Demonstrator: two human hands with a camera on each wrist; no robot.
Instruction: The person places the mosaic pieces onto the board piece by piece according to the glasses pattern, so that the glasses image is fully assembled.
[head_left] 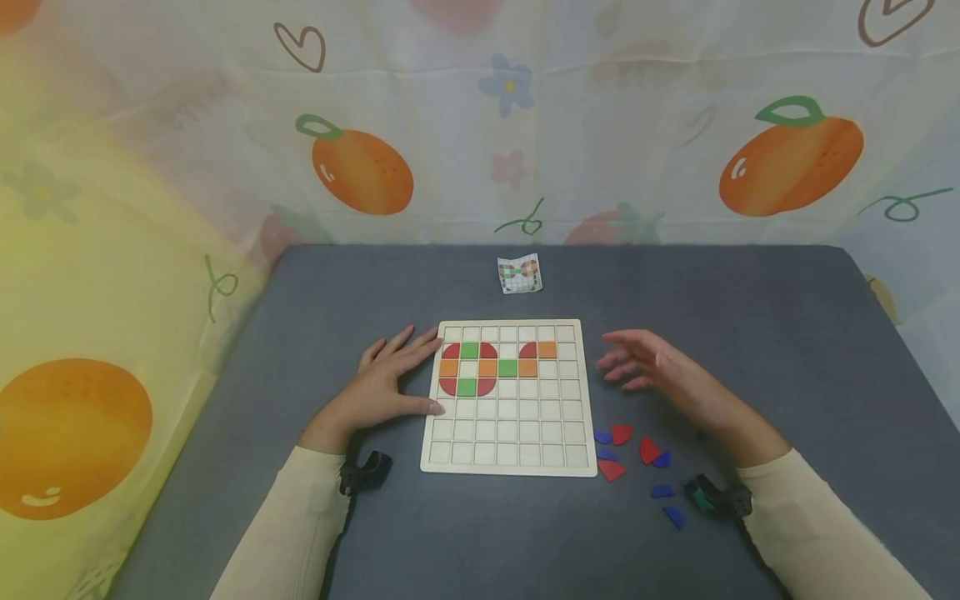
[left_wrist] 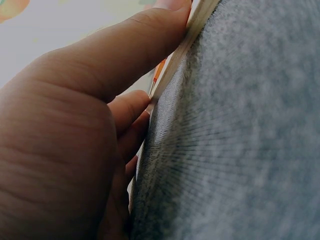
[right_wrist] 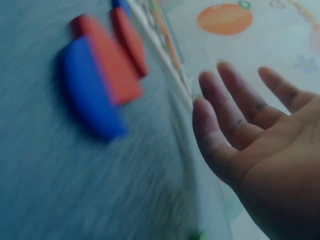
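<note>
A pale wooden grid board [head_left: 507, 454] lies on the table, with red quarter-round tiles, green squares and orange squares set in its upper cells. My left hand [head_left: 386, 379] rests at the board's left side, fingers spread, with thumb and index fingertips on the rim. In the left wrist view the thumb touches the board's edge [left_wrist: 172, 65]. Off the board's right side, my right hand [head_left: 660, 367] hovers with loosely bent fingers and holds nothing. Below it lie loose red quarter-round tiles [head_left: 622, 434] and blue rounded tiles [head_left: 662, 492]; the right wrist view shows a blue tile [right_wrist: 87, 90] blurred.
A small printed card [head_left: 520, 275] with a coloured grid pattern lies behind the board. The dark grey table [head_left: 225, 400] ends at a fruit-patterned curtain [head_left: 600, 108] at the back and left. Both wrists carry black camera mounts [head_left: 366, 473].
</note>
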